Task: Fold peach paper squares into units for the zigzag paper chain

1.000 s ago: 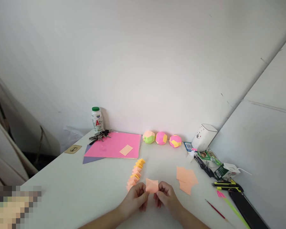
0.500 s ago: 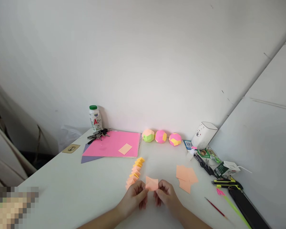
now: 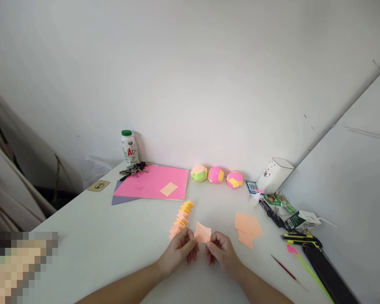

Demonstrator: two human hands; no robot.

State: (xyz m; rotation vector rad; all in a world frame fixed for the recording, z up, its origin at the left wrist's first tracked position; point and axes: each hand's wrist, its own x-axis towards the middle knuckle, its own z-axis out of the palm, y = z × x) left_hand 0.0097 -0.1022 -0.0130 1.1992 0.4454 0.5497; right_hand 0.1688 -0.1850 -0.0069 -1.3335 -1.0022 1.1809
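My left hand (image 3: 179,251) and my right hand (image 3: 222,250) meet over the white table (image 3: 98,245), each pinching one side of a small peach paper square (image 3: 202,232) held upright between them. Both hands are closed on it. Just beyond my left hand lies a row of folded peach and yellow paper pieces (image 3: 181,220). To the right of my right hand rest a few flat peach paper squares (image 3: 247,228).
Farther back lie a pink sheet (image 3: 152,185) with a peach note, keys (image 3: 133,169), a small bottle (image 3: 129,147) and three paper balls (image 3: 215,175). On the right are a white box (image 3: 274,175), a carton (image 3: 304,220), a cutter (image 3: 300,240), a thin red stick (image 3: 285,270) and a dark slab (image 3: 327,276).
The view has shifted slightly, so everything sits a little higher in the frame. Both hands keep the same pinch on the peach paper; more of my forearms shows.
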